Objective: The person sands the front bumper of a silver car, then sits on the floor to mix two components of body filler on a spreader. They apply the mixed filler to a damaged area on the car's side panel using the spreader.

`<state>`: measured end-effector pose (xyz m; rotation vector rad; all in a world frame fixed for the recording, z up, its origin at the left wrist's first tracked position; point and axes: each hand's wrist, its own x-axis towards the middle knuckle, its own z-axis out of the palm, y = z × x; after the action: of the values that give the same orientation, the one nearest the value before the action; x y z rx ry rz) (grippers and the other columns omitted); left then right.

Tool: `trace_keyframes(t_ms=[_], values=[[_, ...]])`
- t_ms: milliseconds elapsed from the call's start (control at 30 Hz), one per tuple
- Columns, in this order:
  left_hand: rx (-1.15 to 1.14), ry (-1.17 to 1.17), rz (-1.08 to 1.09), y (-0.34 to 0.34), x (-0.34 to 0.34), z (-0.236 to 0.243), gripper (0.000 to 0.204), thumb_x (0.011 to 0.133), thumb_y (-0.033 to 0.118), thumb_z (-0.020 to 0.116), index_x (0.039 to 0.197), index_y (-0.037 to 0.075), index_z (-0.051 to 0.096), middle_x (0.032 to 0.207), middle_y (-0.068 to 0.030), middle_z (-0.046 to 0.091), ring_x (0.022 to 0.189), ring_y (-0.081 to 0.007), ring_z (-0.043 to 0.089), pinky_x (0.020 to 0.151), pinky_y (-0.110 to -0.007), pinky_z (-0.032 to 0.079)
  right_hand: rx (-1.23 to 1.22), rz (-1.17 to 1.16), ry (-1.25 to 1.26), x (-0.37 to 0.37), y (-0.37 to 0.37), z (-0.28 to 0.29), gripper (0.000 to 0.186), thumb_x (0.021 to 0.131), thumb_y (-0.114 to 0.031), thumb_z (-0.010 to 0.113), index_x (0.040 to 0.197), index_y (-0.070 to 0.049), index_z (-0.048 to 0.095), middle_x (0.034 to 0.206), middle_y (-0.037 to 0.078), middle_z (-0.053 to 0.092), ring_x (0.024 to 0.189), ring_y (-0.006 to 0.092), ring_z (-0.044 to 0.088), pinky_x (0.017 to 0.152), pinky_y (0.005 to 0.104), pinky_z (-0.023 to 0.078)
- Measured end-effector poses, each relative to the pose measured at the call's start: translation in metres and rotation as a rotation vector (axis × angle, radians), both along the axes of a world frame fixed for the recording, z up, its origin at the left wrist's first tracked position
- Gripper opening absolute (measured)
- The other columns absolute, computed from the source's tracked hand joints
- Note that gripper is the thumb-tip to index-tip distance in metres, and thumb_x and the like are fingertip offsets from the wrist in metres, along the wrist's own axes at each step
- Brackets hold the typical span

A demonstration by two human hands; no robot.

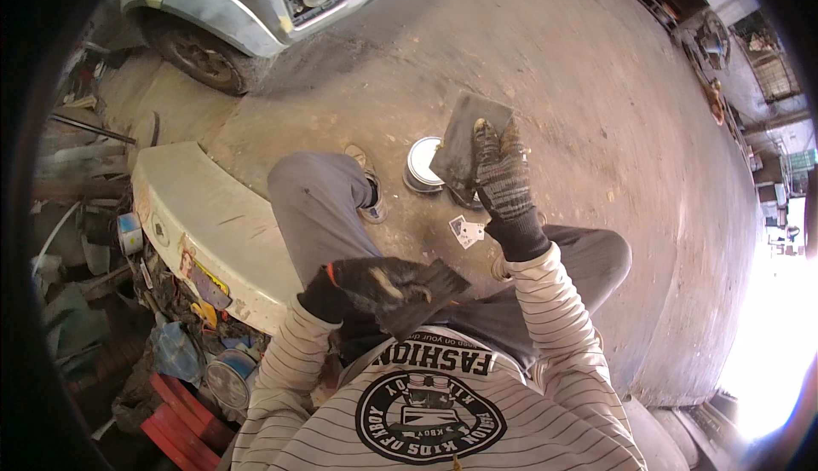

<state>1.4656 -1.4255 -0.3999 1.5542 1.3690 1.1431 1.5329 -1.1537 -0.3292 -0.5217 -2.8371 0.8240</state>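
My right hand, in a grey knitted work glove, grips a dark grey flat sheet out in front of me. Its fingers lie along the sheet's face, and the thumb is hidden. Closer to my lap, my left hand, in a darker glove with an orange band at the cuff, is closed on a smaller dark flat piece. What either flat piece is made of cannot be made out. A round can with a white top stands on the floor beside the sheet's left edge, partly covered by it.
Playing cards lie on the floor between my knees. To my left sits a pale car body panel, with a tin, red pieces and scrap around it. A car with its front wheel stands at the far left.
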Motion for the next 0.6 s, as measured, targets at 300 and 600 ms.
trace_keyframes(t_ms=[300,600], values=[[0.025,-1.403,1.433,0.103,-0.145,0.012,0.031,0.094,0.015,0.057,0.121,0.0,0.053,0.095,-0.0099,0.062,0.07,-0.0213,0.062,0.067,-0.036,0.06,0.211,0.061,0.23,-0.002,0.02,0.007,0.062,0.085,-0.027,0.063,0.133,0.006,0.042,0.124,0.022,0.05,0.114,0.0356,0.047,0.097,0.0444,0.041],[-0.059,-0.853,0.826,0.108,-0.059,0.035,0.022,0.092,0.013,0.06,0.11,0.001,0.06,0.095,-0.0052,0.065,0.085,-0.013,0.062,0.074,-0.025,0.051,-0.821,0.048,0.232,0.016,0.015,0.0,0.033,0.096,-0.024,0.055,0.119,-0.001,0.055,0.095,0.006,0.063,0.083,0.0131,0.059,0.073,0.0276,0.05]])
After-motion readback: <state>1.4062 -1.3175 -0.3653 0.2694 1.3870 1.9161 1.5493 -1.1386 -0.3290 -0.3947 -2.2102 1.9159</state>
